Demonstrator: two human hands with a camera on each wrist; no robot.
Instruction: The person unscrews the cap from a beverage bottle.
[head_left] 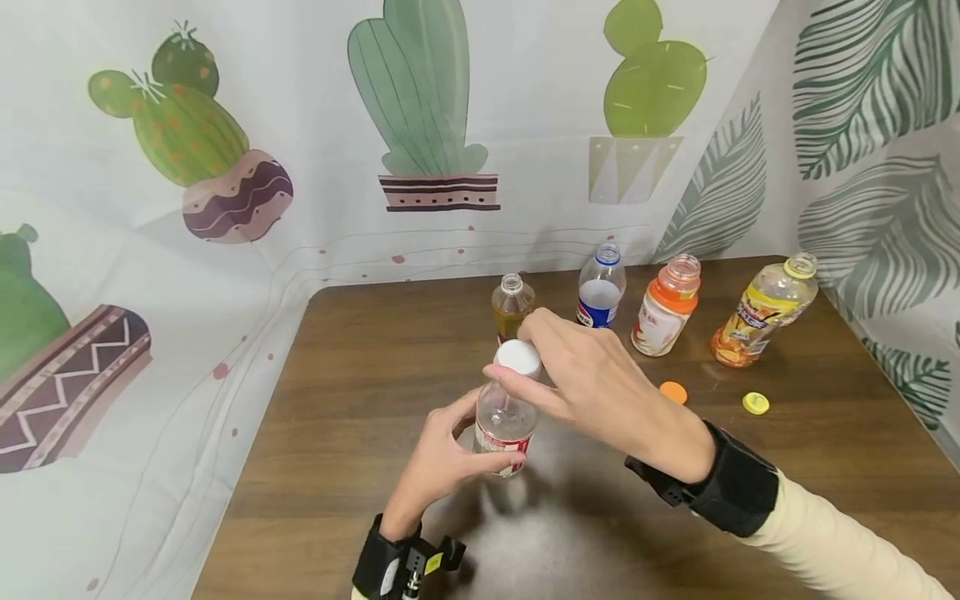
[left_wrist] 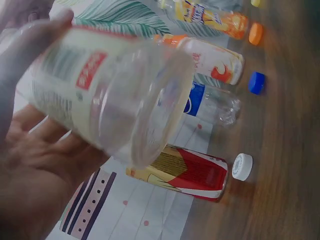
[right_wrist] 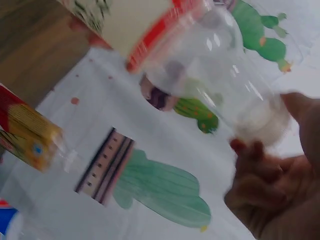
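A clear plastic bottle (head_left: 504, 417) with a red and cream label is between both hands, its white cap (head_left: 517, 358) on top. My left hand (head_left: 442, 454) grips the bottle's body, thumb across the front and fingers round the far side. In the left wrist view the bottle's base (left_wrist: 150, 105) shows above the table. My right hand (head_left: 600, 375) pinches the cap between thumb and fingers. The right wrist view shows these fingertips at the cap (right_wrist: 267, 125), somewhat blurred.
Behind stand uncapped bottles: one red and gold (left_wrist: 200, 177), one blue-labelled (head_left: 600, 292), one orange-necked (head_left: 663, 308), one yellow-labelled (head_left: 765, 308). Loose on the wooden table (head_left: 337, 400) lie an orange cap (head_left: 673, 392), a yellow cap (head_left: 756, 403), a blue cap (left_wrist: 257, 83) and a white cap (left_wrist: 242, 166).
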